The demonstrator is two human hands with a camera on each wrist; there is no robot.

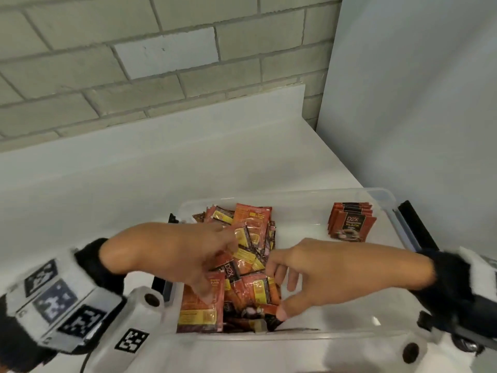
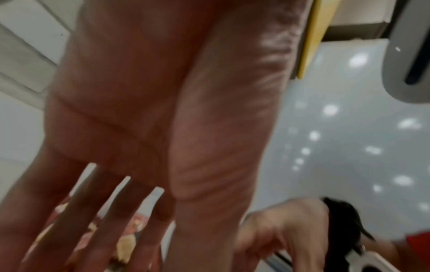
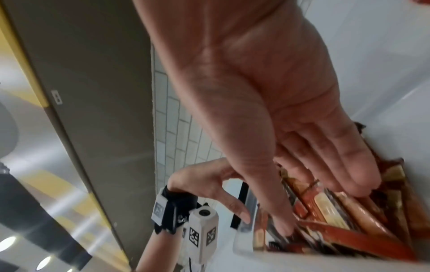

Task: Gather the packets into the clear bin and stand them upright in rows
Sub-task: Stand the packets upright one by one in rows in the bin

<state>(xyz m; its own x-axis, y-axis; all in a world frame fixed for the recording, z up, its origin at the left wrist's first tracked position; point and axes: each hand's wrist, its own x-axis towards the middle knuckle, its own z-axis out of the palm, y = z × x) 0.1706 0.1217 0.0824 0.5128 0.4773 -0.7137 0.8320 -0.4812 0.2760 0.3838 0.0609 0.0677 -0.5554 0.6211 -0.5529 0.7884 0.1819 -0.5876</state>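
Note:
A clear bin point(image 1: 304, 194) stands on the white table. Its left half holds a loose pile of orange and red packets point(image 1: 248, 232), lying flat and crossed. A short row of packets point(image 1: 351, 223) stands upright at the bin's back right. My left hand point(image 1: 220, 273) reaches into the pile from the left with fingers point(image 2: 104, 220) straight and spread, touching the top packets point(image 2: 130, 241). My right hand point(image 1: 274, 292) comes in from the right, its fingers point(image 3: 344, 165) extended over the packets point(image 3: 330, 215) and the thumb tip pressing on the front ones. Neither hand visibly grips a packet.
The bin's right half shows bare floor point(image 1: 336, 289) in front of the upright row. Black latches point(image 1: 411, 219) sit on both ends of the bin. A brick wall point(image 1: 134, 76) runs behind the table point(image 1: 134, 184), and a white panel point(image 1: 416, 103) stands to the right.

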